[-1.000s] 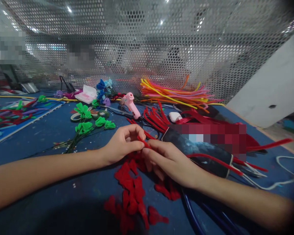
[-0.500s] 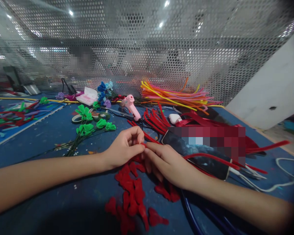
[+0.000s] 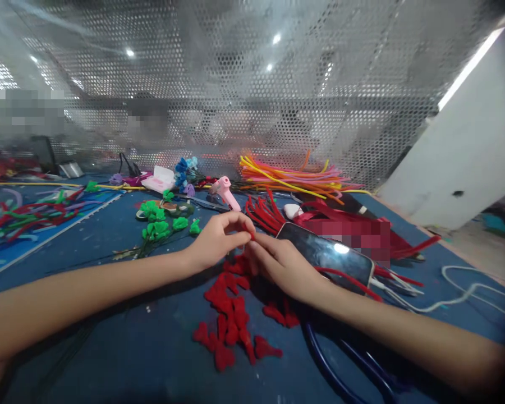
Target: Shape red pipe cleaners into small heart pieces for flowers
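My left hand [image 3: 216,240] and my right hand [image 3: 280,264] meet over the blue table [image 3: 109,348], fingertips pinched together on a red pipe cleaner [image 3: 251,236]. That stem trails back under my right hand and over a phone [image 3: 328,255] lying just right of it. Below my hands lie several small red petal-shaped loops [image 3: 231,320].
Green pipe-cleaner leaves on stems [image 3: 157,227] lie to the left. A pink glue gun [image 3: 226,191], a bundle of red pipe cleaners [image 3: 269,210] and orange-yellow ones [image 3: 294,177] sit behind. A white cable [image 3: 458,294] runs at right. A perforated metal screen [image 3: 235,84] closes the back.
The view has tilted up and the hands sit slightly farther away. Both hands keep pinching the red pipe cleaner, its visible tip now shorter between the fingers.
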Demonstrator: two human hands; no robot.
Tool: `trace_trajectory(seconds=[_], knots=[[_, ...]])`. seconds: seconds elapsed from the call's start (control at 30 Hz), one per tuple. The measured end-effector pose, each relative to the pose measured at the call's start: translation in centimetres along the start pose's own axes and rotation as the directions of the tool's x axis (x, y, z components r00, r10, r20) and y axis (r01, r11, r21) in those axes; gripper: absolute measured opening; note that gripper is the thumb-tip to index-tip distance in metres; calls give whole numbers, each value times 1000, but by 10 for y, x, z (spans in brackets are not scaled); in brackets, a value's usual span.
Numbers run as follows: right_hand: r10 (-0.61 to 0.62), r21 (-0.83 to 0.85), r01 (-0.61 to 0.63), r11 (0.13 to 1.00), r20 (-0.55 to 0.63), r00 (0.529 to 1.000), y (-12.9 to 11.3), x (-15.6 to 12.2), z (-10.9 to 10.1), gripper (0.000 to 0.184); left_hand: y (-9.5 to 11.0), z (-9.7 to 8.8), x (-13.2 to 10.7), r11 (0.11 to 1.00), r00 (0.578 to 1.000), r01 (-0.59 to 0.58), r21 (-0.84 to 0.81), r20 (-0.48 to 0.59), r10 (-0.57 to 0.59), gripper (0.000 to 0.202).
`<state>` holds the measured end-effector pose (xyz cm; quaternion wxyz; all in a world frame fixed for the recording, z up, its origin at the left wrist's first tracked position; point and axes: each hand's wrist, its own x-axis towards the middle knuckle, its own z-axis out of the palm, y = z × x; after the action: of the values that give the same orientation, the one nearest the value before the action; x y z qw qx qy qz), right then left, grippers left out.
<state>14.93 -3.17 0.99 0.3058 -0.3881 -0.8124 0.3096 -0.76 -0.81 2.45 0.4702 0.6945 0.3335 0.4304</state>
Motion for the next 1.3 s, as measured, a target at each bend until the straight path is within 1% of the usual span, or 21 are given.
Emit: trace_trajectory(seconds=[0.1,0.2,0.27,0.3,0.37,0.47,0.53,0.6,0.67,0.7,0.73,0.77,0.83,0.9,1.0,1.1,1.2,1.3], knots=[[-53,11,54,998,-69,996,-4,3,1,29,12,-2,1,999,1000,-27,-21,9,28,7],[-72,74,77,994,-69,995,-7,2,5,26,19,-3,-5,998,999,-48,-29,12,49,8],[-82,77,86,993,-48,995,-10,-3,9,26,21,-3,-12,998,998,-67,0,11,67,6],[-89,52,91,994,-33,995,-12,-6,11,27,22,-3,-16,997,997,-75,25,19,74,5],[-104,-54,104,993,6,995,-15,-13,13,28,23,-1,-23,993,996,-87,80,38,84,5],[-129,-237,134,962,37,991,-18,-21,10,20,21,2,-32,991,998,-65,118,27,63,5],[-162,-281,151,948,-15,987,-15,-22,0,19,15,3,-38,997,1000,-19,75,-8,20,5],[-177,-305,128,944,-139,974,-5,-21,-17,24,6,3,-44,1000,999,30,-5,-28,-30,5],[-157,-392,42,919,-265,951,10,-18,-37,26,-3,2,-48,994,997,76,-85,-21,-78,5],[-143,-464,-9,886,-291,946,18,-17,-47,27,-7,1,-49,989,995,94,-116,-13,-96,6],[-125,-534,-52,844,-291,949,27,-17,-56,29,-10,0,-49,984,994,106,-140,-4,-107,7],[-88,-584,-88,807,-266,960,35,-17,-63,32,-13,-1,-50,982,994,110,-153,2,-111,8],[0,-633,-130,764,-200,980,48,-19,-69,39,-15,-3,-49,983,994,108,-150,11,-108,9],[67,-618,-159,770,-169,983,55,-20,-70,41,-14,-3,-49,987,994,110,-119,27,-108,9],[116,-522,-207,827,-201,973,58,-18,-69,26,-13,-3,-48,989,993,116,-86,39,-113,8],[188,-355,-269,895,-246,951,59,-16,-77,15,-13,-4,-48,988,993,118,-102,31,-115,7],[282,-224,-360,905,-317,906,62,-18,-92,14,-13,-4,-48,982,992,127,-141,29,-124,8],[325,-220,-453,864,-444,835,70,-27,-107,13,-11,-2,-48,978,991,133,-159,37,-129,9]])
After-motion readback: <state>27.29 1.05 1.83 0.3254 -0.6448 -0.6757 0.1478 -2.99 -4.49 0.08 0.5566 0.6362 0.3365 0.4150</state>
